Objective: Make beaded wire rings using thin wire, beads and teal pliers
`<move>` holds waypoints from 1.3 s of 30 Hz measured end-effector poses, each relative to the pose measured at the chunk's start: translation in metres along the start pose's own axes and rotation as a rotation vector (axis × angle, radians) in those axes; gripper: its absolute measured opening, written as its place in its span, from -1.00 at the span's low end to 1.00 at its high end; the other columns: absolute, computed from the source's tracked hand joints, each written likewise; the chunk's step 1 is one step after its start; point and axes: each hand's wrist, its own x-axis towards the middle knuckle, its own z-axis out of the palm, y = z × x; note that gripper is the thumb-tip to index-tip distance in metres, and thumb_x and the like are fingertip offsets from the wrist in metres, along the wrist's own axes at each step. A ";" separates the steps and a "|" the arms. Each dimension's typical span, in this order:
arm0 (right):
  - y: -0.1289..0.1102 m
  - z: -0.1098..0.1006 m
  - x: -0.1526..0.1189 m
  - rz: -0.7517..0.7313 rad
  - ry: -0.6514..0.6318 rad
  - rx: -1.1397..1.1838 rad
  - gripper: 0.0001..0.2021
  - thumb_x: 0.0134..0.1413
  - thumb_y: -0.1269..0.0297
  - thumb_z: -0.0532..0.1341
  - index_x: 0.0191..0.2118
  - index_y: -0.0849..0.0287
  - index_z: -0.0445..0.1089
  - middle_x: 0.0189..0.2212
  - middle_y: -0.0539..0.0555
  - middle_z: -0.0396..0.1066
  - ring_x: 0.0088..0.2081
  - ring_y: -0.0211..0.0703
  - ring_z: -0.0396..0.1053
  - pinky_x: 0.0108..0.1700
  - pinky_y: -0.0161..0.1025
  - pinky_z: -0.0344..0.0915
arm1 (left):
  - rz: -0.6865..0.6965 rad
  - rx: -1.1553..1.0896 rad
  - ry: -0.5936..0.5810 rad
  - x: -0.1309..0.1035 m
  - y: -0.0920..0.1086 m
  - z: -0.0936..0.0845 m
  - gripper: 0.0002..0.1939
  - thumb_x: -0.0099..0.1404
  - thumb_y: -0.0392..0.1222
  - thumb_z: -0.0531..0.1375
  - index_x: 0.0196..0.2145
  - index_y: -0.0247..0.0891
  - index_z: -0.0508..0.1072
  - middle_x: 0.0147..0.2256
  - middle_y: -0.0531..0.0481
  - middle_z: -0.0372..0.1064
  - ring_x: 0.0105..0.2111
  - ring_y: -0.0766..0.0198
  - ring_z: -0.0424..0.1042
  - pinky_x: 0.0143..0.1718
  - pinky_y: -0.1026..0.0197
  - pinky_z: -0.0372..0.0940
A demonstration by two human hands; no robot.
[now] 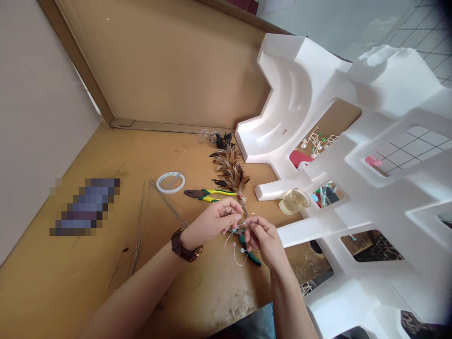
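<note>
My left hand, with a dark watch on its wrist, has its fingers pinched together over a thin beaded wire. Close to its right, my right hand pinches the same fine strand between thumb and fingers. Loops of the strand hang below the hands, carrying a pink bead and a pale bead. A bluish bead sits near the left fingertips. Partly hidden beneath the hands lie green-handled pliers. Just beyond the left hand are pliers with yellow and green grips.
Behind the hands lies a brown feather duster-like bundle. A white ring roll and several thin wires are on the table at left. A glass of yellowish liquid stands right, beside a large white foam form.
</note>
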 end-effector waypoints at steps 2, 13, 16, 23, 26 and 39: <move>0.002 -0.001 0.000 -0.002 -0.007 0.041 -0.84 -0.02 0.21 0.13 -0.35 0.19 0.32 -0.70 -0.12 0.30 -0.78 -0.47 -0.03 -0.67 -0.40 0.20 | -0.012 -0.093 0.010 0.002 -0.003 0.000 -0.82 0.16 -0.14 0.14 -0.33 -0.29 0.26 -0.57 0.15 0.21 -0.64 0.49 0.13 -0.63 0.40 0.07; 0.005 0.001 0.003 -0.043 0.100 0.195 -0.88 -0.07 0.26 0.17 -0.38 0.18 0.32 -0.70 -0.13 0.29 -0.77 -0.48 -0.07 -0.68 -0.40 0.21 | 0.006 -0.114 0.000 0.008 -0.012 -0.008 -0.80 0.18 -0.14 0.13 -0.27 -0.31 0.30 -0.35 0.00 0.35 -0.59 0.49 0.17 -0.57 0.37 0.13; 0.005 0.001 0.004 -0.043 0.120 0.194 -0.88 -0.08 0.26 0.17 -0.38 0.18 0.32 -0.69 -0.13 0.29 -0.76 -0.48 -0.06 -0.67 -0.40 0.22 | 0.019 -0.025 0.030 0.007 -0.010 -0.009 -0.77 0.19 -0.11 0.12 -0.25 -0.31 0.31 -0.33 0.00 0.33 -0.55 0.46 0.20 -0.55 0.37 0.16; 0.009 0.001 0.006 -0.062 0.151 0.177 -0.87 -0.07 0.23 0.17 -0.37 0.17 0.31 -0.69 -0.13 0.29 -0.76 -0.46 -0.01 -0.67 -0.39 0.21 | 0.095 0.265 -0.013 0.002 -0.004 -0.006 -0.83 0.16 -0.14 0.16 -0.41 -0.33 0.37 -0.41 0.03 0.29 -0.45 0.38 0.27 -0.42 0.33 0.20; 0.011 0.000 0.006 -0.052 0.108 0.167 -0.88 -0.05 0.25 0.16 -0.37 0.18 0.32 -0.68 -0.12 0.30 -0.76 -0.45 0.01 -0.65 -0.38 0.22 | 0.068 0.154 -0.077 0.004 -0.007 -0.009 -0.82 0.18 -0.15 0.14 -0.43 -0.34 0.38 -0.41 0.01 0.30 -0.41 0.36 0.28 -0.34 0.29 0.22; -0.003 -0.006 0.002 0.016 -0.079 0.107 -0.77 0.02 0.16 0.13 -0.25 0.19 0.33 -0.59 0.01 0.43 -0.69 -0.33 0.22 -0.53 -0.33 0.17 | -0.168 -0.322 -0.099 0.012 -0.015 -0.017 -0.80 0.14 -0.13 0.21 -0.37 -0.35 0.40 -0.37 -0.01 0.31 -0.41 0.38 0.30 -0.37 0.30 0.28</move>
